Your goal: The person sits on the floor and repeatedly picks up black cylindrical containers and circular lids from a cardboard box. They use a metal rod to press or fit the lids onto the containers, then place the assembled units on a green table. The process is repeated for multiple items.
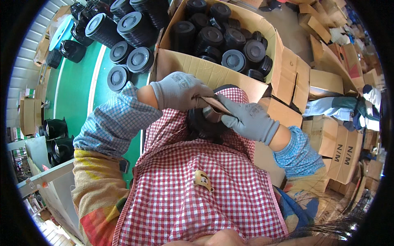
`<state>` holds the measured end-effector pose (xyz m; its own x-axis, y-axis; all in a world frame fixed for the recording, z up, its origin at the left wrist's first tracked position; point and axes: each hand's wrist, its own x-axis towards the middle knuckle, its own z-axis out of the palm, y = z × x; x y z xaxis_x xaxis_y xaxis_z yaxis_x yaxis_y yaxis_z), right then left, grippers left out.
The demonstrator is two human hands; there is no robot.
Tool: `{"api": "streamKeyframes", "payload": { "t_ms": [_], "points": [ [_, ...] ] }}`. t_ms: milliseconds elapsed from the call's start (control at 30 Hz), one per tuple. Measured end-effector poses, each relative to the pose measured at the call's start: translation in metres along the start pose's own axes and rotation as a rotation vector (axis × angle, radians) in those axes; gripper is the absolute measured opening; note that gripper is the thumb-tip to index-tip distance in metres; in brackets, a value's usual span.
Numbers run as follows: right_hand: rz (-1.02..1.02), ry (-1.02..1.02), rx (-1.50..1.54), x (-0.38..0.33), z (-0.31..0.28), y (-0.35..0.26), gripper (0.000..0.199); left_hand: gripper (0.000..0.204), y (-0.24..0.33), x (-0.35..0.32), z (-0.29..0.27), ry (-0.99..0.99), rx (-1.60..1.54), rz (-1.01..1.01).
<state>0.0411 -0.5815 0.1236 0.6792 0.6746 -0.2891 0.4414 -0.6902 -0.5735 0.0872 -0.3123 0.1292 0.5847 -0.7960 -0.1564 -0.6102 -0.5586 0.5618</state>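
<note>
Both of my hands wear grey gloves and meet over my lap. My left hand [180, 91] has its fingers closed on the left end of a flat brownish strip [216, 105]. At the strip's other end, my right hand [248, 119] is closed on it, thumb and fingers pressed together. A curved, shiny brownish part [211, 115] shows just below the strip; I cannot tell whether they are one piece. Under the hands, a black round part [201, 125] rests on my red-and-white checked apron [201, 164]. My gloves hide some of it.
Ahead stands an open cardboard box [219, 70] holding several black round lids [234, 60]. To the left, stacked black lids [135, 28] and single ones [118, 78] lie on a green table [74, 82]. Flattened and closed cartons [340, 151] crowd the right side.
</note>
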Motion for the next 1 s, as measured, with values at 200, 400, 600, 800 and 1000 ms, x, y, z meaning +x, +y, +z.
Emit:
{"api": "streamKeyframes", "payload": {
  "t_ms": [200,400,600,800,1000],
  "points": [
    [-0.227,-0.079,-0.307,0.032,-0.027,0.012,0.070,0.032,-0.009,0.010,-0.003,-0.156,-0.299,-0.126],
    [-0.374,0.359,-0.256,0.030,0.015,0.017,0.078,0.037,-0.053,0.045,0.016,-0.071,-0.247,-0.166],
    [-0.405,0.087,0.402,0.065,0.018,-0.013,0.088,0.029,-0.087,0.114,0.047,0.122,-0.332,0.030],
    [-0.375,-0.036,1.331,0.074,0.013,0.009,0.103,0.032,-0.062,0.024,0.034,0.774,-0.415,0.232],
    [-0.271,-0.188,1.381,0.075,0.003,0.002,0.112,0.030,0.052,0.031,0.077,0.506,0.070,0.492]
  ]
}}
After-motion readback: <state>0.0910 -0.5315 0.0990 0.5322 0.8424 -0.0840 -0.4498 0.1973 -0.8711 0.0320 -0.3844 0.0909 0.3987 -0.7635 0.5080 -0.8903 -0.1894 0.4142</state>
